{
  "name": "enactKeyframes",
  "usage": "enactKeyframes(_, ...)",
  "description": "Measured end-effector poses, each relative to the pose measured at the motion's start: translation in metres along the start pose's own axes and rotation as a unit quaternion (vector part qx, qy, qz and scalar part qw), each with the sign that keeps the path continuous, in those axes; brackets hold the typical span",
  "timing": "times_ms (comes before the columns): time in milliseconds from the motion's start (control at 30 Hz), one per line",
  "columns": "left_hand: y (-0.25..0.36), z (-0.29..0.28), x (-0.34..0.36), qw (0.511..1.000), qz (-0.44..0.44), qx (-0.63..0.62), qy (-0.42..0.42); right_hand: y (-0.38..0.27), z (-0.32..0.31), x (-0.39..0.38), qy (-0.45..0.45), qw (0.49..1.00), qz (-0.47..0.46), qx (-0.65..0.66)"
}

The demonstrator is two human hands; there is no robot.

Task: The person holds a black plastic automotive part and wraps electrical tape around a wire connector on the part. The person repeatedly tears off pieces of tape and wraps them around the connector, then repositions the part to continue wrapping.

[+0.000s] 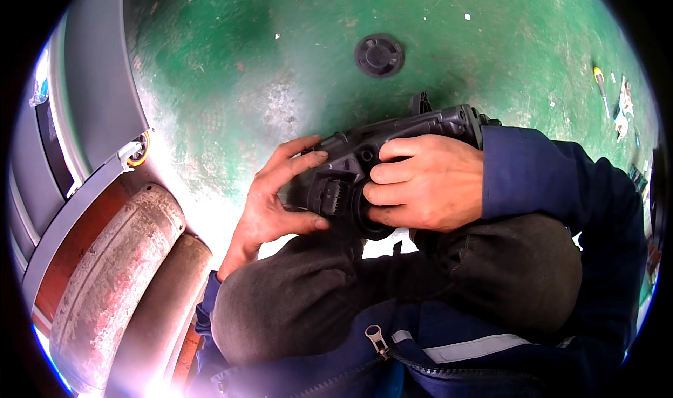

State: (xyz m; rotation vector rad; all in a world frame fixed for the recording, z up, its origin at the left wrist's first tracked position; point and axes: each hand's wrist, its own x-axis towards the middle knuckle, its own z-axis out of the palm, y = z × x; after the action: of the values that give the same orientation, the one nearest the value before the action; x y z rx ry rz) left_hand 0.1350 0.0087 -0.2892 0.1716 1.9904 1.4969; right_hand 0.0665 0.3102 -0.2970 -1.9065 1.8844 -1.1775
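A black plastic vehicle headlight [413,126] rests across my lap, its back side with the connector socket and a round opening [360,212] facing up. At its left end my left hand [270,202] is closed around it, fingers on the far edge and thumb on the near side by the socket [328,196]. My right hand [431,184] lies over the middle of the headlight with its fingers curled into the round opening. The fingertips are hidden, so what they pinch inside cannot be made out. On the green floor ahead lies a round black cap [379,55].
To the left stand a grey panelled unit [98,69] and two worn, rounded bumper-like parts [119,286]. A yellow-handled screwdriver [601,88] and a crumpled wrapper [623,109] lie on the floor at the far right. Small scraps dot the green floor [231,69].
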Motion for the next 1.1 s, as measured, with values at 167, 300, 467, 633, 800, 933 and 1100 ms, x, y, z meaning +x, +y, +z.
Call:
enactKeyframes(167,-0.001,0.001,0.001,1.0,0.004,-0.007,0.002,0.0,0.006,-0.004,0.042,0.998,-0.008,-0.043)
enactKeyframes(300,0.001,0.0,0.001,1.0,-0.002,-0.009,0.004,0.0,0.008,-0.006,0.056,0.997,-0.018,-0.047)
enactKeyframes(467,-0.002,-0.002,0.003,1.0,0.003,-0.001,0.002,0.001,0.009,-0.007,0.041,0.999,-0.018,-0.03)
enactKeyframes(633,-0.003,-0.002,0.003,1.0,0.001,-0.015,0.004,0.001,0.014,-0.005,0.083,0.995,-0.012,-0.057)
enactKeyframes(800,-0.003,-0.002,0.002,1.0,-0.001,-0.024,0.012,-0.003,0.004,-0.001,-0.008,0.997,0.0,-0.075)
enactKeyframes(933,-0.003,0.001,0.002,0.999,-0.011,-0.027,0.017,-0.004,0.009,0.008,-0.032,0.999,0.021,-0.017)
enactKeyframes(1100,-0.011,0.004,-0.002,0.998,-0.009,-0.056,0.028,-0.005,0.001,0.018,-0.073,0.997,0.037,0.013)
